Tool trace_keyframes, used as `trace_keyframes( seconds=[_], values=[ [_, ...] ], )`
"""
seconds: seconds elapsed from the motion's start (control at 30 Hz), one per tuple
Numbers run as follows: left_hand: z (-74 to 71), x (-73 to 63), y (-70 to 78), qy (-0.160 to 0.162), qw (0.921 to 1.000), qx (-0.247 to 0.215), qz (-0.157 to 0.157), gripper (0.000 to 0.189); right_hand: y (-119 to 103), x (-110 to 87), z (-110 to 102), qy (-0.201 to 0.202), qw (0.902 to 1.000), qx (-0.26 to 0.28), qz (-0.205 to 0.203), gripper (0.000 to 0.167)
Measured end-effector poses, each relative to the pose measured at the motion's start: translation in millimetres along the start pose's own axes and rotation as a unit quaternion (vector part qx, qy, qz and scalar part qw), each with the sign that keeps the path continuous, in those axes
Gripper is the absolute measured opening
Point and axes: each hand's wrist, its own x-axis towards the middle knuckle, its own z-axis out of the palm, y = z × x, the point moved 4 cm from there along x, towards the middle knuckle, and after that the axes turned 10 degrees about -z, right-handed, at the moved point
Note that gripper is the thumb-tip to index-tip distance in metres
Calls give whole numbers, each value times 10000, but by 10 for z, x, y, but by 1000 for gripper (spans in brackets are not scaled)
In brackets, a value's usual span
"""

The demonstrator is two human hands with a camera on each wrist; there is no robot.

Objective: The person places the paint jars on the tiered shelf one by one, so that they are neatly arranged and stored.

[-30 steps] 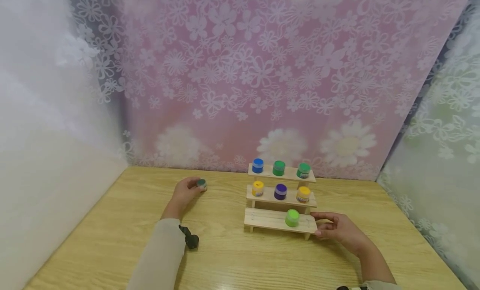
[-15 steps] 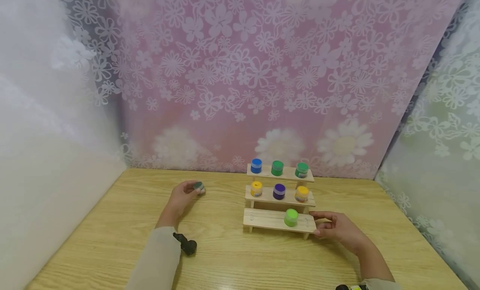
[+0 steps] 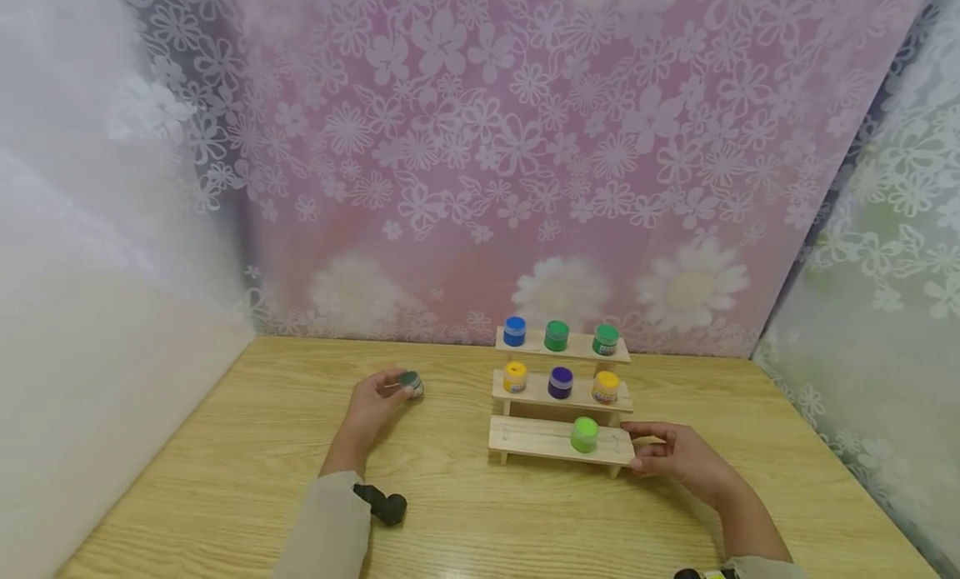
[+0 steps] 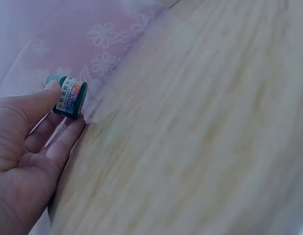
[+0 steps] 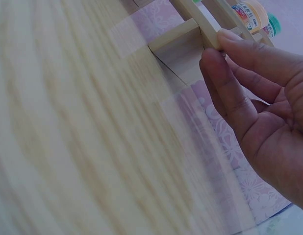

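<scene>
My left hand pinches a small paint jar with a dark green lid, left of the stand. In the left wrist view the jar is tilted, its printed label showing, with the thumb on one side and fingertips on the other. At the right, my right hand grips the end of the lowest step of a three-tier wooden stand. Thumb and forefinger close on the board's edge in the right wrist view. A light green paint jar sits on that lowest step.
Yellow jars flank a purple jar on the middle step. The top step carries a blue jar and two green jars. Behind the wood-grain table hangs a pink floral cloth.
My left hand has come slightly toward me and to the right with the dark green jar. The right hand stays on the stand's end.
</scene>
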Motion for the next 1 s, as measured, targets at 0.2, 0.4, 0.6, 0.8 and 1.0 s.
trace_keyframes(
  seconds=[0.2,0.4,0.6,0.8,1.0],
  values=[
    [35,-44,0,144,9996,-219,-110,41,9,-4,-3,11,10000,-39,-4,69],
    [81,-83,7,210,9995,-230,-98,45,20,15,-3,36,9999,-66,-116,67],
    [120,-142,28,-87,9973,-715,-154,51,53,31,18,56,9998,-143,-112,66],
    [204,-207,147,-403,9968,-665,194,43,50,-3,0,89,9998,-126,-97,67],
    [268,-238,265,-455,9975,-346,411,37,54,1,-23,53,9998,-64,-170,67]
  ],
)
